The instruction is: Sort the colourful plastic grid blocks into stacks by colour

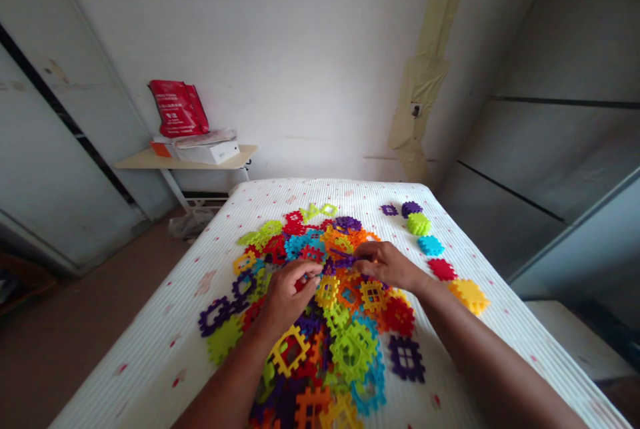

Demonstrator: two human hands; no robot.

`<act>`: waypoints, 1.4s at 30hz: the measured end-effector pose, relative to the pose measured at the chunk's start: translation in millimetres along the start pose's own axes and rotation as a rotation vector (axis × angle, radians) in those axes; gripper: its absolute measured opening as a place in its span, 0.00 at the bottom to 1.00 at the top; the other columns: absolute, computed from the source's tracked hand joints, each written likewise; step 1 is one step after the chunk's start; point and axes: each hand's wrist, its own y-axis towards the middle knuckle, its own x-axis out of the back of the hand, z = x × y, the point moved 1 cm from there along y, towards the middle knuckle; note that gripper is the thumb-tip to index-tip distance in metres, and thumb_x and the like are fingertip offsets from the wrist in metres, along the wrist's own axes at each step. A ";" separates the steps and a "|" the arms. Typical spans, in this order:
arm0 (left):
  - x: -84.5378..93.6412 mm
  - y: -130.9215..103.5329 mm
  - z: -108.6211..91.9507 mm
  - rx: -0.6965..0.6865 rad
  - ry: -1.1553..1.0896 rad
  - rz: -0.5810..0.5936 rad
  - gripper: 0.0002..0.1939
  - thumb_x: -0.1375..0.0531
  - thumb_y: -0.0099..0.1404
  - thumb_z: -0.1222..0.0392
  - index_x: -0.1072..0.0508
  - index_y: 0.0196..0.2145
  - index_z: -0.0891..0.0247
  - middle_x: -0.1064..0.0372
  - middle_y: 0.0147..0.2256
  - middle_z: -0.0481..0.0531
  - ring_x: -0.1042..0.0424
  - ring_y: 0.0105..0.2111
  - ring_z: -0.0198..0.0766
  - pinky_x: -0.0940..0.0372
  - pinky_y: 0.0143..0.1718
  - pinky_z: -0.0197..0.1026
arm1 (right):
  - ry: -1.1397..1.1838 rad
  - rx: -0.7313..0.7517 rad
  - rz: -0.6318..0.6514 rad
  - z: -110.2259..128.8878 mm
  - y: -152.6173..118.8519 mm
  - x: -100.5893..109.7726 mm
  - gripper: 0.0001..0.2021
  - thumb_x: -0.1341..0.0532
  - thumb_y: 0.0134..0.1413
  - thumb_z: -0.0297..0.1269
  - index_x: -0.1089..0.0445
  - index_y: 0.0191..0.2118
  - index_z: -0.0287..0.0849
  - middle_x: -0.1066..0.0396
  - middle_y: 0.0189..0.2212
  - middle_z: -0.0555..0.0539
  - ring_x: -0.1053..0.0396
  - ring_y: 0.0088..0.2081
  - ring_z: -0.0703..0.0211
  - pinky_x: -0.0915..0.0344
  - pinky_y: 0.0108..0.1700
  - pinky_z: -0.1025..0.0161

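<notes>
Purple interlocking plastic building tile (344,258) is held nearly edge-on above the pile in the fingers of my right hand (387,264). My left hand (293,288) hovers over the pile just to the left. Its fingers are curved, with a gap between thumb and forefinger, and I see nothing held there. Beneath both hands spreads a heap of notched square tiles in several colours. A yellow window tile (327,292) lies near my left fingertips, and an orange tile (349,290) is below my right hand. My right palm is hidden.
Along the right side of the white covered bed (200,376) runs a row of sorted tiles: purple stack (411,208), lime stack (419,223), blue stack (431,245), red stack (443,269) and yellow stack (469,296). A small table (240,157) with a red bag (179,109) stands back left.
</notes>
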 end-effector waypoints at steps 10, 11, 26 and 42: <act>0.5 -0.8 -0.8 -0.053 0.005 0.005 0.12 0.43 0.60 0.59 0.26 0.40 0.63 0.26 0.38 0.54 0.28 0.36 0.37 0.33 0.38 0.38 | 0.591 -0.072 0.134 0.3 6.2 -35.3 0.19 0.42 0.50 0.54 0.35 0.26 0.39 0.40 0.21 0.54 0.42 0.24 0.67 0.43 0.28 0.68; 0.7 -0.7 -1.0 -0.049 0.002 0.007 0.12 0.43 0.59 0.59 0.25 0.40 0.63 0.26 0.38 0.54 0.28 0.36 0.37 0.33 0.38 0.38 | 0.608 -0.085 0.128 -0.1 6.7 -38.3 0.20 0.42 0.49 0.55 0.36 0.25 0.40 0.41 0.20 0.54 0.43 0.24 0.68 0.44 0.28 0.69; -1.2 0.0 8.2 0.147 -0.103 -0.092 0.09 0.41 0.56 0.57 0.27 0.33 0.64 0.28 0.29 0.50 0.30 0.30 0.36 0.35 0.34 0.37 | 0.679 -0.102 0.061 -1.7 10.5 -43.0 0.15 0.36 0.43 0.47 0.32 0.30 0.39 0.36 0.24 0.54 0.41 0.27 0.67 0.43 0.32 0.67; 1.9 0.7 -0.6 0.266 -0.345 -0.109 0.23 0.40 0.56 0.56 0.32 0.50 0.63 0.30 0.30 0.47 0.32 0.28 0.33 0.36 0.33 0.35 | -0.053 0.188 -0.278 21.7 -2.1 -52.5 0.21 0.40 0.53 0.38 0.39 0.53 0.41 0.33 0.43 0.42 0.33 0.41 0.57 0.35 0.43 0.58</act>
